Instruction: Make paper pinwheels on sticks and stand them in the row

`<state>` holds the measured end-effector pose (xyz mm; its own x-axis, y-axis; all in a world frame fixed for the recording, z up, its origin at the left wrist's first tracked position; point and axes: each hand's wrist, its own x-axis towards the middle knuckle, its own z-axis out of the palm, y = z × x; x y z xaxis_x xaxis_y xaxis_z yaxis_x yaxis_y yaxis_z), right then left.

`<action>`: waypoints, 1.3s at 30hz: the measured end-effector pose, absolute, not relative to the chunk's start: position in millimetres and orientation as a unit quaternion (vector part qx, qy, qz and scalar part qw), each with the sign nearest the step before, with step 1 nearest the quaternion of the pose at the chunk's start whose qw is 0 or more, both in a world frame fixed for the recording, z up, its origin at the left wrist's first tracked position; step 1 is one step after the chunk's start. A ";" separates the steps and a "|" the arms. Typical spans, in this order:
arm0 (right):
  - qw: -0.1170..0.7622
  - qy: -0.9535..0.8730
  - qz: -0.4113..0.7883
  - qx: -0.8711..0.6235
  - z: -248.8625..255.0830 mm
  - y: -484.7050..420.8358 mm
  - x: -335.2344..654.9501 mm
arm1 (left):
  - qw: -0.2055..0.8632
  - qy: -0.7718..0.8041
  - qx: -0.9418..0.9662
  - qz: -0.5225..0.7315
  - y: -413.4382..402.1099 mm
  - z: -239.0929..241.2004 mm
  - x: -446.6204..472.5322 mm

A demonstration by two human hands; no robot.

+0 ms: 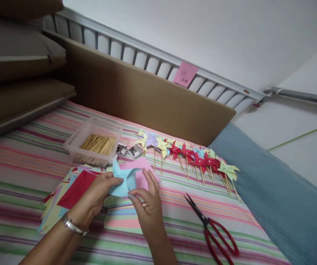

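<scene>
A light blue paper pinwheel (122,188), partly folded, is between my two hands over the striped cloth. My left hand (100,190), with a silver bracelet on the wrist, grips it with the thumb pressed near its centre. At the paper's lower right corner, the thumb and index finger of my right hand (149,200) are pinched, and the other fingers are raised. Behind the pinwheel lies a pink paper sheet (144,164). Beside my left hand a red paper piece (77,190) tops a spread pile of coloured paper (49,217).
A clear plastic tub (74,141) holds thin wooden sticks (99,144). Near it are small boxes (135,151) of metal bits. Finished pinwheels (187,152) on sticks line the cardboard's foot. Red-handled scissors (212,228) lie at right. A large cardboard panel (136,92) stands before a radiator.
</scene>
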<state>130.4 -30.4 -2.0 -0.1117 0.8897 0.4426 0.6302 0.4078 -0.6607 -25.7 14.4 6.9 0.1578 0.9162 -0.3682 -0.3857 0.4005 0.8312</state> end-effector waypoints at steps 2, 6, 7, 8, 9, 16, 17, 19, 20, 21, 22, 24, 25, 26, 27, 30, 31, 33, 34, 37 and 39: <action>0.416 -0.704 0.196 -0.542 0.1 -30.0 130.1 | 0.703 0.463 0.305 0.446 14.9 4.8 -23.0; 0.422 -0.661 0.237 -0.573 2.7 -29.2 128.1 | 0.692 0.472 0.330 0.436 15.8 -2.8 -16.9; 0.423 -0.655 0.236 -0.580 2.6 -28.9 127.6 | 0.689 0.470 0.335 0.437 15.8 -4.6 -15.2; 0.423 -0.650 0.233 -0.586 2.3 -28.4 127.2 | 0.689 0.466 0.339 0.440 15.7 -6.2 -13.5; 0.421 -0.646 0.229 -0.594 1.9 -27.9 126.9 | 0.689 0.461 0.343 0.442 15.4 -7.4 -12.0; 0.402 -0.632 0.208 -0.629 -1.9 -25.6 127.2 | 0.696 0.451 0.349 0.437 13.2 -10.5 -6.3; 0.402 -0.628 0.210 -0.632 -2.3 -25.4 127.4 | 0.698 0.449 0.349 0.436 13.0 -10.3 -6.2; 0.400 -0.623 0.214 -0.637 -2.6 -25.1 127.6 | 0.698 0.453 0.349 0.432 12.8 -9.7 -6.1; 0.399 -0.622 0.216 -0.639 -2.5 -25.0 127.6 | 0.697 0.458 0.349 0.428 12.6 -9.5 -6.1; 0.397 -0.622 0.217 -0.639 -2.2 -25.0 127.5 | 0.695 0.464 0.350 0.424 12.4 -9.3 -6.2; 0.394 -0.623 0.217 -0.640 -1.8 -24.9 127.3 | 0.694 0.468 0.351 0.421 12.1 -9.3 -6.4; 0.389 -0.625 0.216 -0.642 -0.4 -24.9 126.7 | 0.695 0.469 0.352 0.417 11.4 -9.7 -6.9; 0.386 -0.625 0.215 -0.644 0.5 -24.9 126.3 | 0.697 0.465 0.353 0.416 11.1 -10.1 -7.1; 0.385 -0.624 0.214 -0.646 1.4 -24.9 125.9 | 0.700 0.461 0.353 0.417 10.8 -10.4 -7.2; 0.383 -0.623 0.213 -0.648 2.2 -24.9 125.5 | 0.703 0.457 0.352 0.417 10.5 -10.5 -7.2; 0.379 -0.620 0.211 -0.654 3.7 -25.3 124.6 | 0.704 0.458 0.349 0.416 10.0 -9.4 -6.5; 0.377 -0.618 0.209 -0.657 3.8 -25.4 124.3 | 0.704 0.460 0.348 0.414 9.8 -8.4 -6.1; 0.372 -0.616 0.203 -0.664 2.9 -25.5 123.7 | 0.703 0.462 0.348 0.413 9.4 -6.2 -5.2; 0.370 -0.617 0.199 -0.666 2.0 -25.2 123.3 | 0.701 0.464 0.349 0.414 9.2 -5.2 -4.9; 0.373 -0.622 0.177 -0.666 -2.4 -23.7 122.3 | 0.698 0.469 0.352 0.411 8.8 -5.0 -4.4; 0.380 -0.623 0.162 -0.664 -4.9 -22.5 122.0 | 0.698 0.470 0.354 0.407 9.3 -7.9 -4.5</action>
